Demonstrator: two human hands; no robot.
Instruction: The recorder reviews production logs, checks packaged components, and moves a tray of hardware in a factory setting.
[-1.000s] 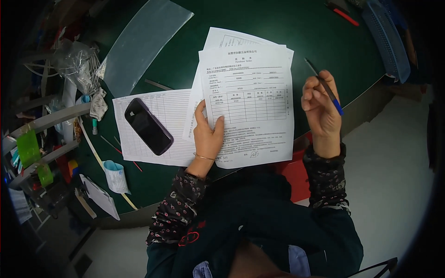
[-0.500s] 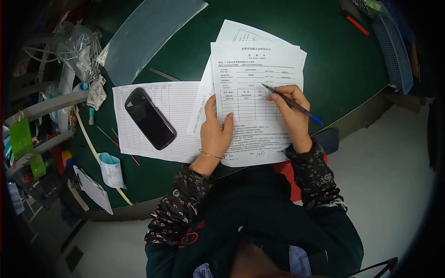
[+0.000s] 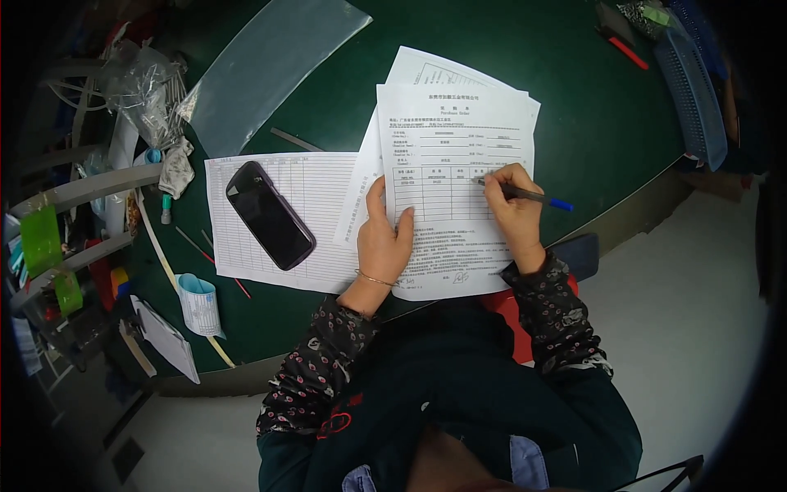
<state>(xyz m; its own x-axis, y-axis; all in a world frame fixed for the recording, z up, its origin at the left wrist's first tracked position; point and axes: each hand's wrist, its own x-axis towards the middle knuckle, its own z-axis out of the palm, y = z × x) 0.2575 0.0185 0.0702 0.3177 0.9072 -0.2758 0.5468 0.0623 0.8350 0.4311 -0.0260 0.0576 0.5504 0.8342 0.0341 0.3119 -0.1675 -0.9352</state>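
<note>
A pen (image 3: 533,195) with a blue end lies in the pinch of my right hand (image 3: 518,215). Its tip is over the ruled table on a printed form (image 3: 447,246); whether it touches the paper I cannot tell. My left hand (image 3: 384,244) grips the form's lower left edge, thumb on top and the other fingers partly hidden. More printed sheets (image 3: 426,66) stick out from behind the form at its top and left. To the left, a lined sheet (image 3: 336,197) lies on the table under a dark phone (image 3: 270,215).
On the green table (image 3: 492,41) lie a clear plastic sheet (image 3: 279,74) and a thin metal strip (image 3: 297,139). Bags and a rack crowd the left, near a pale blue paper roll (image 3: 198,305). A blue basket (image 3: 689,98) stands far right, by a red-handled tool (image 3: 627,53).
The pen tip has moved down the form into the ruled table, and my right hand has turned so the pen lies flatter. My left hand keeps its hold.
</note>
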